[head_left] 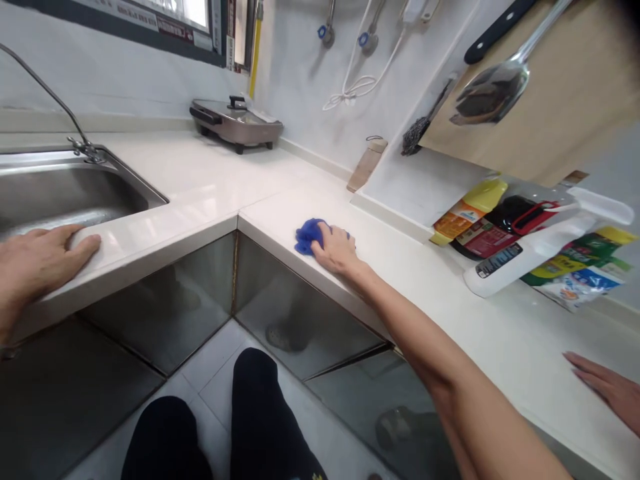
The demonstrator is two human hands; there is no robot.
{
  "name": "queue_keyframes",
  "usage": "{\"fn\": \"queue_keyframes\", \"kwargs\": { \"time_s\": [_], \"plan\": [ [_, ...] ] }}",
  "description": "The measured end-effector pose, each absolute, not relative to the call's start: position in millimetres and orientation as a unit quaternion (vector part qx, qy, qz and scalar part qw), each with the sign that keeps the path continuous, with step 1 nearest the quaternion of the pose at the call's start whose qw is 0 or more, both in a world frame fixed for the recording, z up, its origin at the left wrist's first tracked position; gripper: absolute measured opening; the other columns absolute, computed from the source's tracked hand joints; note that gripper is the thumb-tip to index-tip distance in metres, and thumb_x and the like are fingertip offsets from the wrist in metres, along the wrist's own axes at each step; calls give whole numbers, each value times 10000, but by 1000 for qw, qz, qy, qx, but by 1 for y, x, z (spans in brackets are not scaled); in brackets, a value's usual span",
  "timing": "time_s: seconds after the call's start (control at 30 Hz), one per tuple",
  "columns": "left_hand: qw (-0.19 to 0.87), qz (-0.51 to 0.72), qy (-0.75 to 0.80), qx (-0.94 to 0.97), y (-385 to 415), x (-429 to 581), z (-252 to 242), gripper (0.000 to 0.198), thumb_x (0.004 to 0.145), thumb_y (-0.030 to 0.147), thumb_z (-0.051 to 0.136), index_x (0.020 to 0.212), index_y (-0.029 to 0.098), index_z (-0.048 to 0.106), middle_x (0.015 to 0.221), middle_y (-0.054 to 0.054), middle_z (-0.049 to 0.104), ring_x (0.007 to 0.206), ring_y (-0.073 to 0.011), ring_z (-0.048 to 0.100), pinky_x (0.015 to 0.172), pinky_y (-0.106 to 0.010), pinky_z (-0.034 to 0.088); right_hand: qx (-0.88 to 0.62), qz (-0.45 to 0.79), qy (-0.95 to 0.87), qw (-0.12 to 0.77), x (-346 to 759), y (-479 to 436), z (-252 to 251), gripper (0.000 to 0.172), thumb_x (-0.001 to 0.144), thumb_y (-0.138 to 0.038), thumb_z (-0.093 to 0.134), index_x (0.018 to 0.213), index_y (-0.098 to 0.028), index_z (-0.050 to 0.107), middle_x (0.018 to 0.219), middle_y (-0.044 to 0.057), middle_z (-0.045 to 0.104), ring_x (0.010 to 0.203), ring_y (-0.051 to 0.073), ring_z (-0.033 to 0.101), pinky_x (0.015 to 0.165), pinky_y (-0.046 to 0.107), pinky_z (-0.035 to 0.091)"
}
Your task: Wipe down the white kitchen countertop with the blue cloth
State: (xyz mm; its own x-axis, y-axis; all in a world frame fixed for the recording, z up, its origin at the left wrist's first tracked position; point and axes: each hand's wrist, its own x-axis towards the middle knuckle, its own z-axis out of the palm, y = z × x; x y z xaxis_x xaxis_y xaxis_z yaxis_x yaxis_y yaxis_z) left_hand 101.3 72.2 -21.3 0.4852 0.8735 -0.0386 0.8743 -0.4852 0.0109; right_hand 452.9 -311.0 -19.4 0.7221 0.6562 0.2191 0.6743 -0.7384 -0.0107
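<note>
My right hand (337, 248) is pressed down on a crumpled blue cloth (309, 235), its fingers bent over it. The cloth lies on the white countertop (280, 213), near the front edge and just right of the inner corner. My left hand (43, 260) rests palm down on the counter's front strip beside the steel sink (65, 187). Its thumb is spread away from the fingers, and nothing is in it. Part of the cloth is hidden under my right hand.
An electric pan (237, 123) stands in the back corner. A brown bottle (367, 165) leans against the wall. To the right lie a white spray bottle (530, 250) and several packages. A spoon (495, 87) hangs above. Another person's hand (603, 387) touches the counter at right.
</note>
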Motion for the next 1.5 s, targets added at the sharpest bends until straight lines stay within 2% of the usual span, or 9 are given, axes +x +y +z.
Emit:
{"fn": "queue_keyframes", "kwargs": {
  "time_s": [0.17, 0.27, 0.37, 0.5, 0.63, 0.83, 1.0, 1.17, 1.5],
  "plan": [
    [21, -25, 506, 862, 45, 105, -5, 885, 909, 664, 74, 1576, 187, 409, 1512, -228, 502, 1363, -447, 501, 1121, -546, 403, -868, -93, -485, 53, 448, -366, -25, 645, 976, -479, 358, 1539, -169, 421, 1471, 185, 553, 1293, 366, 526, 1070, 560, 430],
    [16, -20, 502, 865, 48, 105, -9, 866, 913, 657, 85, 1577, 198, 399, 1504, -227, 502, 1365, -442, 498, 1130, -548, 396, -863, -100, -493, 52, 464, -407, -29, 643, 981, -489, 342, 1524, -157, 436, 1472, 175, 566, 1296, 351, 540, 1068, 535, 454],
    [15, -13, 504, 864, 50, 104, -11, 845, 917, 652, 106, 1575, 211, 402, 1518, -208, 496, 1365, -438, 496, 1121, -561, 407, -898, -104, -426, 24, 487, -436, -30, 647, 978, -496, 341, 1510, -146, 453, 1415, 183, 609, 1258, 360, 573, 1053, 531, 469],
    [14, -18, 508, 861, 40, 106, -6, 828, 922, 618, 134, 1536, 167, 458, 1492, -215, 522, 1354, -436, 507, 1106, -559, 427, -962, -98, -255, -14, 522, -439, -28, 645, 978, -520, 341, 1511, -175, 459, 1361, 208, 627, 1232, 394, 590, 1015, 562, 476],
    [12, -5, 513, 858, 45, 106, -12, 820, 918, 626, 141, 1527, 187, 470, 1490, -194, 530, 1348, -436, 512, 1083, -564, 445, -987, -89, -135, -17, 555, -406, -27, 663, 970, -537, 344, 1487, -145, 482, 1347, 273, 597, 1231, 432, 587, 1009, 623, 451],
    [-19, -4, 510, 860, 86, 96, -39, 930, 884, 756, 85, 1510, 192, 479, 1391, -211, 577, 1218, -458, 567, 973, -557, 487, -988, -76, -134, 9, 588, -325, -25, 656, 955, -535, 371, 1456, -126, 486, 1425, 285, 535, 1318, 446, 522, 1069, 625, 398],
    [-2, -27, 536, 844, 61, 105, -18, 839, 891, 678, 132, 1486, 210, 495, 1419, -195, 569, 1248, -457, 555, 1005, -580, 474, -989, -67, -125, 38, 599, -254, -22, 668, 955, -525, 396, 1448, -83, 480, 1479, 304, 479, 1367, 471, 461, 1102, 659, 332],
    [7, -40, 546, 837, 38, 115, -1, 854, 879, 660, 108, 1496, 199, 477, 1454, -194, 547, 1297, -456, 526, 1056, -587, 446, -977, -75, -186, 67, 582, -183, -21, 645, 952, -515, 425, 1439, -95, 474, 1472, 305, 479, 1344, 460, 469, 1089, 679, 313],
    [24, -6, 526, 850, 36, 110, -5, 799, 906, 627, 162, 1492, 195, 491, 1478, -208, 528, 1337, -452, 502, 1098, -601, 410, -935, -77, -334, 92, 512, -87, -19, 603, 964, -496, 397, 1423, -113, 479, 1441, 263, 509, 1321, 434, 466, 1088, 636, 321]
  ]
}}
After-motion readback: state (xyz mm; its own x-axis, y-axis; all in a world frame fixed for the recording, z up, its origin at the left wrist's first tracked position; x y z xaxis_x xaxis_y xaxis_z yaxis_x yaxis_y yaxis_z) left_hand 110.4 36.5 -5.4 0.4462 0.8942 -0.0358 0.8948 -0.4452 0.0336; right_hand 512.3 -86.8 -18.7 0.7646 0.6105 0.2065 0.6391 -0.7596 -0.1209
